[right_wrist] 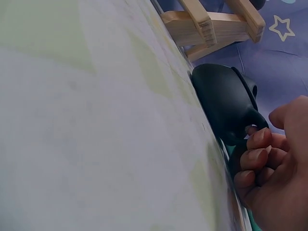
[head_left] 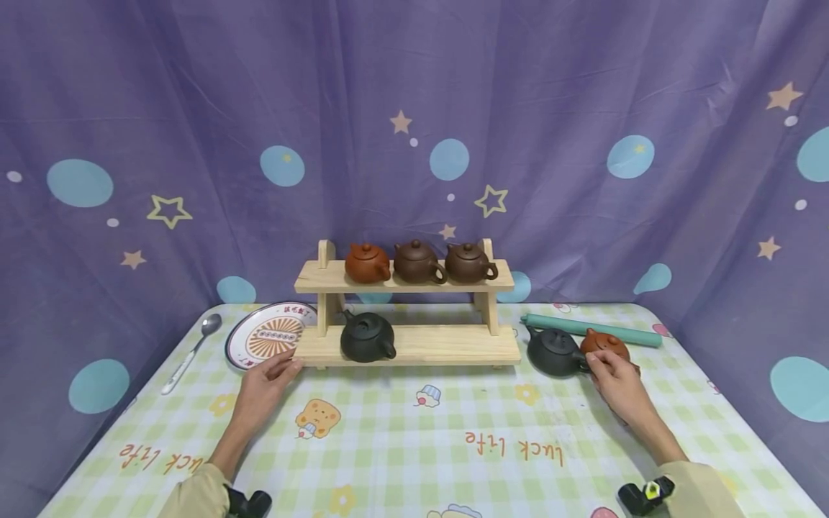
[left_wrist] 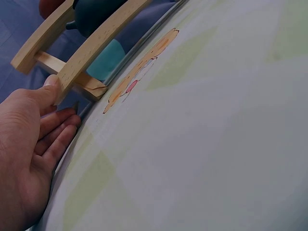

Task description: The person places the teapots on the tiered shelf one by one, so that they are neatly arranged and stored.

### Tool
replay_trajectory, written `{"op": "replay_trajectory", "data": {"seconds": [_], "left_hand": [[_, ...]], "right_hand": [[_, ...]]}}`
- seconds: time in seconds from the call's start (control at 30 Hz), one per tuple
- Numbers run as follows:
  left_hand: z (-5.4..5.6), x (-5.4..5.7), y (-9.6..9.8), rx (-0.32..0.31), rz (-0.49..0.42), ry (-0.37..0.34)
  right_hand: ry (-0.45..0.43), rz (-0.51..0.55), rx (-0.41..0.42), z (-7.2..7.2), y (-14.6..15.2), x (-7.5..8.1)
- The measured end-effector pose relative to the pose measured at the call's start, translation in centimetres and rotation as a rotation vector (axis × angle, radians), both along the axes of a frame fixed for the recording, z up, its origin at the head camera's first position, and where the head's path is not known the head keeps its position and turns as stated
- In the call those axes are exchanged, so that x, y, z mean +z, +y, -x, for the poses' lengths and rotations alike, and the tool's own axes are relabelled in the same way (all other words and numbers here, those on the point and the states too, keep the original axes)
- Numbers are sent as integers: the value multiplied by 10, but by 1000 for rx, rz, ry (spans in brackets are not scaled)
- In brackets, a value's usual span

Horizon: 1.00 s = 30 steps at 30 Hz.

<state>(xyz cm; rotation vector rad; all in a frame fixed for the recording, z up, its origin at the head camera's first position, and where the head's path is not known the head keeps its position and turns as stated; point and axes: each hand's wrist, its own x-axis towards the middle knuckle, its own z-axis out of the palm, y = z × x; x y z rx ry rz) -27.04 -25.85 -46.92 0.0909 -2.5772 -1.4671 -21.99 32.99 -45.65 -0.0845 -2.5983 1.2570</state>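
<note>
My left hand (head_left: 264, 388) is at the left end of a two-tier wooden shelf (head_left: 447, 345), gripping its lower board. The left wrist view shows the thumb on the board's end (left_wrist: 62, 79) and the fingers below it. At the right, my right hand (head_left: 618, 388) holds the handle of a black teapot (head_left: 553, 352) standing on the tablecloth. Its fingers curl at the handle in the right wrist view. Just behind this hand sits an orange-brown teapot (head_left: 604, 343), partly hidden by it. Another black teapot (head_left: 366, 338) stands on the lower board, towards its left.
The upper board carries a reddish teapot (head_left: 366, 265) and two dark brown teapots, one in the middle (head_left: 416, 262) and one at the right (head_left: 468, 265). A patterned plate (head_left: 242, 338) and a spoon (head_left: 193, 351) lie left. A green roll (head_left: 622, 332) lies behind the right-hand teapots.
</note>
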Motion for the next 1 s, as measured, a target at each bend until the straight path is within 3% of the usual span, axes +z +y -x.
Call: {"op": "replay_trajectory", "data": {"seconds": [0.33, 0.57, 1.0], "left_hand": [[1, -1, -1, -1, -9, 3], [1, -1, -1, -3, -10, 17], [1, -1, -1, 1, -3, 12]], "right_hand": [[6, 25, 12, 3, -1, -2], [-62, 71, 10, 5, -2, 0], [-51, 6, 13, 3, -2, -1]]}}
